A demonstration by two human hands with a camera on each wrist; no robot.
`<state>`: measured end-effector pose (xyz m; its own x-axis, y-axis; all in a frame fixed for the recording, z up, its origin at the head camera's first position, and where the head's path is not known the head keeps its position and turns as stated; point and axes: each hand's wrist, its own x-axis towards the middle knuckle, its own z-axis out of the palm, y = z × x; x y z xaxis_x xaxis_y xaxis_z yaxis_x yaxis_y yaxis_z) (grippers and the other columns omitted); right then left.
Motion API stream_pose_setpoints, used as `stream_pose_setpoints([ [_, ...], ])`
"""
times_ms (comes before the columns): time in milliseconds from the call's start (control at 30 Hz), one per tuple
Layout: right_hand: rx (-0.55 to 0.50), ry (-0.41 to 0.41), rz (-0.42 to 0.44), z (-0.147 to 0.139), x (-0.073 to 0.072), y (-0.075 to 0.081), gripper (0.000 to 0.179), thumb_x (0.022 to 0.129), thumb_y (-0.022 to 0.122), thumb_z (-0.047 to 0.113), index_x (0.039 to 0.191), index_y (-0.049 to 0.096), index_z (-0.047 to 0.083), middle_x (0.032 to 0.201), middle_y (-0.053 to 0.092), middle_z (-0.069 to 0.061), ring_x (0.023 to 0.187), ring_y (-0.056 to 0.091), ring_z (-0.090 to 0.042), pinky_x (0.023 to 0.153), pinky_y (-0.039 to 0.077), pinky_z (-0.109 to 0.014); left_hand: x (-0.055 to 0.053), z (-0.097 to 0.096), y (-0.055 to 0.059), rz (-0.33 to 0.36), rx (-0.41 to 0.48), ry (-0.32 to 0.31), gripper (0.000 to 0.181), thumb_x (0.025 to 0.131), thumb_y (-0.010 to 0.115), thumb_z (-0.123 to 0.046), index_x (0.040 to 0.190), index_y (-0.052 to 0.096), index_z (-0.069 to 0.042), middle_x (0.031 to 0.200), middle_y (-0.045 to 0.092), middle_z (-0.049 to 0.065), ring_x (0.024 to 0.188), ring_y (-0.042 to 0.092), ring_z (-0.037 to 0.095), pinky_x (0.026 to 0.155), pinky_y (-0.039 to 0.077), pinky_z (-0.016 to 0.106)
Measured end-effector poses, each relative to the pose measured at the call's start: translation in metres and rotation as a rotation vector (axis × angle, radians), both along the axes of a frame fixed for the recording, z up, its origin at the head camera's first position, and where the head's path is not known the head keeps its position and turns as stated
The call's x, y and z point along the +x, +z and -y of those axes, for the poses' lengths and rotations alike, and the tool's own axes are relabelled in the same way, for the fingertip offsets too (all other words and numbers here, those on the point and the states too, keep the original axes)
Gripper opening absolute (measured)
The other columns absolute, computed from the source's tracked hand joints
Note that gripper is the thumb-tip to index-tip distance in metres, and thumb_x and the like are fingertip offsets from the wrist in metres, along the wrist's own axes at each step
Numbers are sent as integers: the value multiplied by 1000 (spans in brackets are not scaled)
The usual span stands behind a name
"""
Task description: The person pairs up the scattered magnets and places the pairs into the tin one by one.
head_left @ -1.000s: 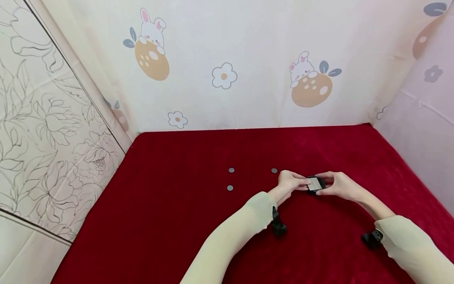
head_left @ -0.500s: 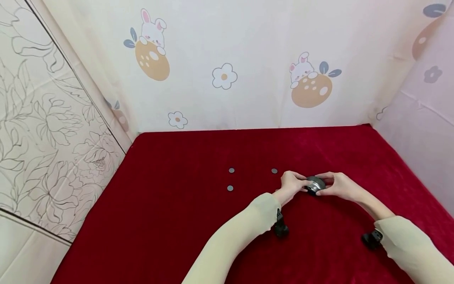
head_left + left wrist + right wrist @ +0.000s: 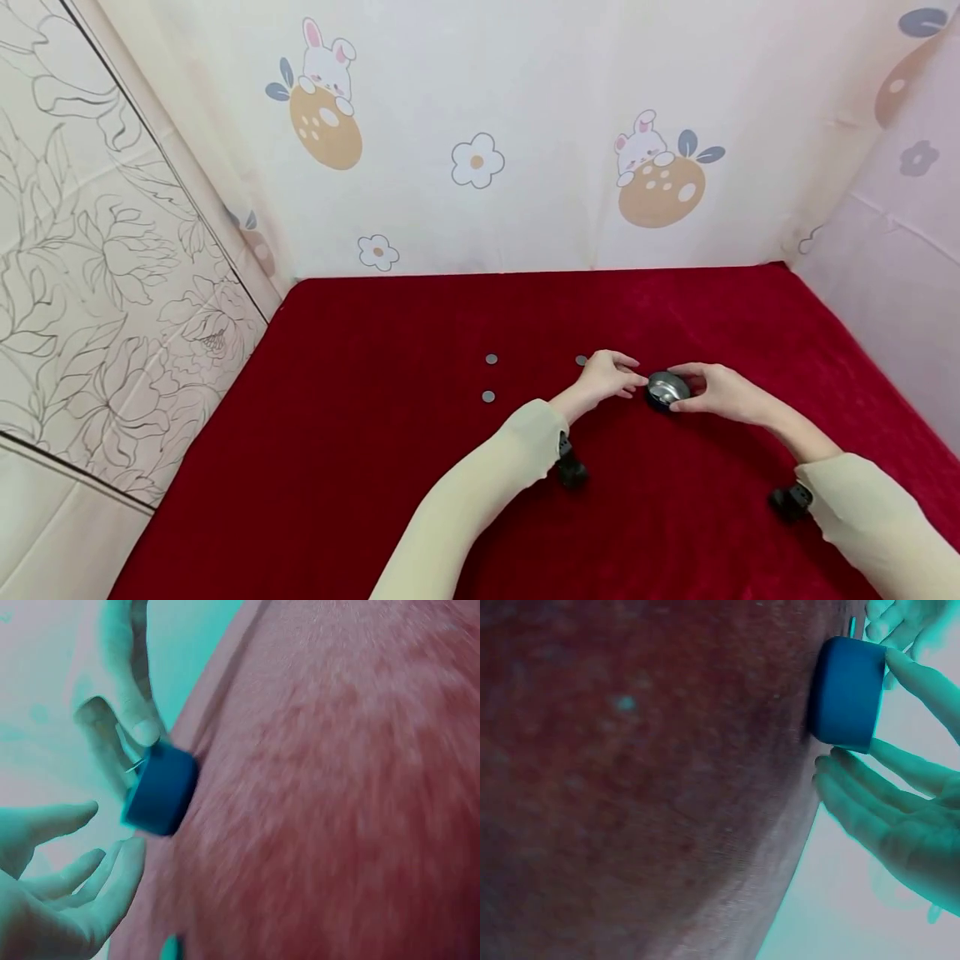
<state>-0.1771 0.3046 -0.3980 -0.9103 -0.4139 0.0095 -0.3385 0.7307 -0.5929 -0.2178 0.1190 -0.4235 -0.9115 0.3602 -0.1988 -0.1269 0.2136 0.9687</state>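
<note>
A small round ashtray (image 3: pixel 667 390), dark outside with a shiny metal bowl, sits on the red cloth. My right hand (image 3: pixel 720 392) grips it from the right, thumb on the near side and fingers on the far side. In the right wrist view the ashtray (image 3: pixel 847 694) shows its dark side wall, with the right hand (image 3: pixel 911 817) around its edges. My left hand (image 3: pixel 606 375) is just left of the ashtray, fingers loosely extended and holding nothing. From the left wrist view, that left hand (image 3: pixel 60 892) appears apart from the dark ashtray wall (image 3: pixel 161 791).
Small grey discs lie left of the hands: one far disc (image 3: pixel 492 359), one nearer disc (image 3: pixel 488 397), and another disc (image 3: pixel 581 361) partly behind the left hand. Red cloth (image 3: pixel 337 467) covers the table, and a patterned curtain (image 3: pixel 540 217) stands along its back edge.
A pale flat piece covered the ashtray's top at first; the shiny bowl shows afterward. My left hand has let go and drawn back left. My right hand stays on the ashtray.
</note>
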Motion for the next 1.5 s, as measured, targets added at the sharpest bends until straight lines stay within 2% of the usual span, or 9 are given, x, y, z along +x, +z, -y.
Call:
stream_pose_setpoints([
  [167, 47, -29, -77, 9, 3, 9, 53, 74, 71, 20, 112, 52, -11, 105, 58, -23, 94, 55, -33, 75, 47, -37, -5, 27, 6, -119, -109, -154, 30, 79, 66, -12, 107, 62, 0, 81, 65, 5, 72, 63, 20, 60, 51, 24],
  [300, 31, -32, -115, 20, 7, 16, 47, 77, 68, 18, 113, 53, -9, 109, 55, -24, 98, 52, -36, 79, 42, -49, -9, 47, 10, -231, -222, -273, 31, 82, 64, -19, 109, 62, -5, 88, 63, -1, 74, 60, 13, 63, 47, 19],
  [400, 10, -25, -126, 29, 8, 19, 44, 79, 67, 17, 113, 54, -7, 109, 55, -23, 98, 52, -35, 79, 42, -49, -10, 61, 14, -298, -279, -342, 32, 83, 62, -23, 111, 61, -8, 94, 63, -3, 79, 57, 8, 68, 45, 17],
  [533, -13, 9, -125, 40, 6, 19, 39, 80, 65, 13, 113, 55, -6, 109, 56, -22, 98, 53, -34, 77, 43, -48, -11, 79, 18, -345, -324, -395, 32, 84, 61, -24, 112, 60, -9, 99, 63, -3, 86, 56, 4, 72, 44, 16],
  [800, -25, 68, -99, 61, -1, 9, 38, 78, 67, 15, 109, 58, -5, 107, 58, -18, 90, 56, -30, 73, 46, -41, -12, 119, 22, -410, -396, -452, 33, 85, 60, -22, 114, 59, -7, 107, 61, 3, 94, 56, 8, 75, 44, 16],
  [1100, -63, 140, -18, 78, -6, 1, 36, 75, 69, 9, 105, 58, -7, 99, 60, -17, 84, 58, -27, 69, 48, -32, -15, 168, 21, -429, -433, -450, 33, 82, 63, -20, 112, 59, -6, 108, 60, 5, 99, 55, 14, 74, 46, 21],
  [1267, -85, 190, 18, 84, -11, -3, 35, 75, 70, 9, 103, 59, -7, 94, 62, -16, 82, 58, -27, 69, 49, -30, -15, 187, 19, -418, -450, -465, 32, 81, 64, -18, 110, 60, -4, 108, 60, 6, 99, 55, 17, 70, 47, 21],
  [1500, -84, 230, 42, 88, -16, -10, 34, 73, 71, 8, 100, 60, -8, 93, 62, -15, 78, 58, -26, 64, 48, -23, -19, 205, 11, -420, -495, -467, 27, 78, 68, -14, 103, 63, -6, 101, 61, 4, 93, 56, 16, 75, 45, 21],
])
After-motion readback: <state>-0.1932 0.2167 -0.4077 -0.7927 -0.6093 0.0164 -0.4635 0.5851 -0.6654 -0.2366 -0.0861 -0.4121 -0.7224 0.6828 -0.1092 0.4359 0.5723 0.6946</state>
